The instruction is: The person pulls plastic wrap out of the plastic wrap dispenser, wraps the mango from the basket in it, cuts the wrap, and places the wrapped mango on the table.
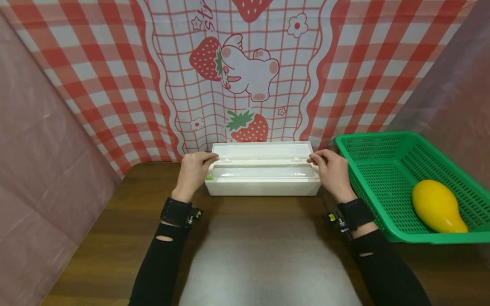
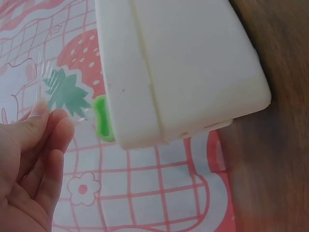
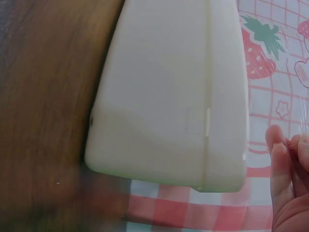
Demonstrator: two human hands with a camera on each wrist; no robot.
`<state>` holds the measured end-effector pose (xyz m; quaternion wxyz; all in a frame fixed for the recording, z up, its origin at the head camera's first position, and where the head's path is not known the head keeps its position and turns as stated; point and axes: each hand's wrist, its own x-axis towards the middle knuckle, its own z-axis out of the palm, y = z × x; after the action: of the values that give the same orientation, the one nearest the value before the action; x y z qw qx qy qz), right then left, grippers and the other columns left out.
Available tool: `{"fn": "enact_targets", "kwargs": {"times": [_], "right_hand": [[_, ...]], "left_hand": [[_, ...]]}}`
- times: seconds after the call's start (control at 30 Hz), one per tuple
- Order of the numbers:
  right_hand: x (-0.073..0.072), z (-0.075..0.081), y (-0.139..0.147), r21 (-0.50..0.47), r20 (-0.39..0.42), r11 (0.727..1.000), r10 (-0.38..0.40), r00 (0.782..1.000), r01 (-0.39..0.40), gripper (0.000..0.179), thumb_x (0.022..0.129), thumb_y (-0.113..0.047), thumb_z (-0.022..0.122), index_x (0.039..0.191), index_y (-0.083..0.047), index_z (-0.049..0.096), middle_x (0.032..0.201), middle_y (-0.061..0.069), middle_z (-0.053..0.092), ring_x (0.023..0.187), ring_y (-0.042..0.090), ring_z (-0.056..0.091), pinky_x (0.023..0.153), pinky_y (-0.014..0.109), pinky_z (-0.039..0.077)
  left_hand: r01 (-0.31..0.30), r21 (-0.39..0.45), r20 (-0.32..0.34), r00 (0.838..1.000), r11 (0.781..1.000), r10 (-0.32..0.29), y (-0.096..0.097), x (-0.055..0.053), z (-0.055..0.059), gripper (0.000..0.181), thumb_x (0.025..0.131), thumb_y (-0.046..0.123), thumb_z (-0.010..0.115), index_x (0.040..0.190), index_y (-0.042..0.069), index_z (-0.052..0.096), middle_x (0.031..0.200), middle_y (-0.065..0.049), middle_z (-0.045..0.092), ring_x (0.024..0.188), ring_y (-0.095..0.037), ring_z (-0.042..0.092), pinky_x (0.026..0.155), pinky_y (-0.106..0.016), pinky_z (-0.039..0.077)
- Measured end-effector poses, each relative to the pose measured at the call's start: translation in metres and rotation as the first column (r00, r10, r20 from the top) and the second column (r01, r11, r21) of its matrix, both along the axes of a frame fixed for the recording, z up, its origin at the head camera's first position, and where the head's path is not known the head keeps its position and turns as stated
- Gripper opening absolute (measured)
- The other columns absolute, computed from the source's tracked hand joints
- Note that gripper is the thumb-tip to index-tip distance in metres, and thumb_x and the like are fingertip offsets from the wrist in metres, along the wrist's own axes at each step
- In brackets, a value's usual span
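A long white cling film dispenser (image 1: pixel 263 188) lies across the table, a green slider (image 1: pixel 209 177) at its left end. At its left end my left hand (image 1: pixel 193 172) pinches clear cling film (image 2: pixel 47 72) between thumb and forefinger. My right hand (image 1: pixel 334 173) pinches the film (image 3: pixel 303 113) at the right end in the same way. In both wrist views the film rises from the fingertips as a thin, creased, see-through sheet. Its full extent over the dispenser is hard to make out.
To the right stands a green plastic basket (image 1: pixel 383 227) holding a yellow, pear-shaped object (image 1: pixel 438 206). A red-and-white strawberry cloth (image 1: pixel 115 76) hangs behind the dispenser. The brown wooden table (image 1: pixel 126 221) extends in front, with pink cloth (image 1: pixel 34 148) at the left.
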<state>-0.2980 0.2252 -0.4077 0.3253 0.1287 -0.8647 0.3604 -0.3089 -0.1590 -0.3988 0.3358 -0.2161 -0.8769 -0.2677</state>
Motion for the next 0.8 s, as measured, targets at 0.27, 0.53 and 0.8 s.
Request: {"fn": "enact_targets", "kwargs": {"times": [0.27,0.53,0.8], "right_hand": [[0.003,0.007,0.001,-0.008,-0.02,1.0,-0.011,1.0,0.011,0.021,0.091,-0.024,0.055,0.092,-0.006,0.067,0.08,0.003,0.067,0.07,0.013,0.059,0.058,0.027,0.041],[0.006,0.014,0.001,0.012,-0.083,0.999,-0.028,0.996,0.03,0.023,0.092,-0.025,0.054,0.092,-0.006,0.067,0.081,0.003,0.066,0.068,0.013,0.056,0.056,0.028,0.038],[0.012,0.023,0.0,0.022,-0.134,1.0,-0.013,0.991,0.016,0.022,0.092,-0.025,0.054,0.093,-0.007,0.066,0.081,0.003,0.066,0.068,0.015,0.059,0.055,0.026,0.038]], "left_hand": [[0.003,-0.001,-0.041,0.999,1.0,-0.003,0.0,0.006,0.01,0.021,0.084,0.028,0.064,0.092,0.011,0.073,0.084,-0.002,0.069,0.075,-0.015,0.064,0.066,-0.031,0.05],[-0.017,-0.015,-0.072,0.997,1.0,0.016,0.001,0.01,0.019,0.024,0.086,0.031,0.062,0.092,0.012,0.073,0.083,-0.001,0.069,0.073,-0.015,0.064,0.065,-0.032,0.05],[-0.016,-0.019,-0.107,0.994,1.0,0.014,0.001,0.015,0.027,0.023,0.086,0.03,0.061,0.093,0.012,0.073,0.085,-0.002,0.069,0.074,-0.014,0.064,0.066,-0.03,0.049]]}}
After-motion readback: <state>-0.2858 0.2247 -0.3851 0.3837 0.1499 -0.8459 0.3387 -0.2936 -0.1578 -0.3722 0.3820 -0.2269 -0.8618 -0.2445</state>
